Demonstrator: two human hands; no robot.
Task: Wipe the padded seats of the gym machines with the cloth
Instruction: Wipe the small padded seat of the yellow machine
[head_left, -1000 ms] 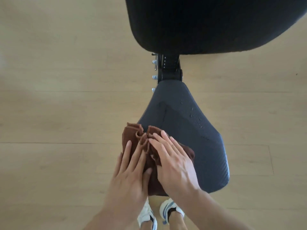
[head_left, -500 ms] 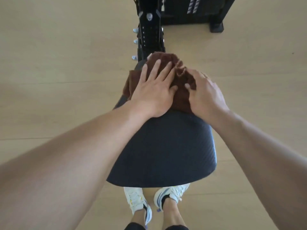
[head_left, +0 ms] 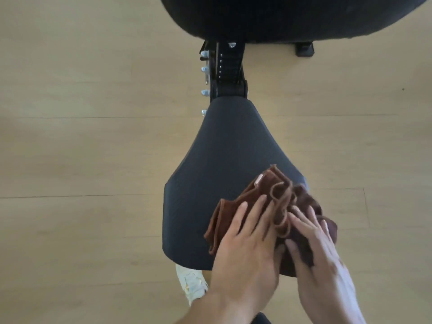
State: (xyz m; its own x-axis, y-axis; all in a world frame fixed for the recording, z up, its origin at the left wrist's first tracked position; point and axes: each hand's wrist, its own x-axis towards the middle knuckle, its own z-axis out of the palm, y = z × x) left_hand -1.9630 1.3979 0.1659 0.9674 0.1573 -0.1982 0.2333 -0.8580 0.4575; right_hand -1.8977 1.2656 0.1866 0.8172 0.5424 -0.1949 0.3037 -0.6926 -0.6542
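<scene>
A dark padded seat (head_left: 224, 150), narrow at the far end and wide toward me, fills the middle of the view. A crumpled brown cloth (head_left: 264, 192) lies on its near right part. My left hand (head_left: 247, 244) presses flat on the cloth's left side, fingers spread. My right hand (head_left: 315, 251) presses on the cloth's right side, over the seat's right edge, and is motion-blurred. Both palms hide the cloth's near part.
A large black back pad (head_left: 280, 17) spans the top of the view. A black adjustment post (head_left: 229, 71) with silver pins joins it to the seat. A black frame foot (head_left: 304, 49) stands on the pale wood floor (head_left: 81, 160). My white shoe (head_left: 191, 284) shows under the seat.
Both hands have pulled the cloth back from the seat's narrow far end to its near right part. The camera view has tilted, bringing the back pad into view again.
</scene>
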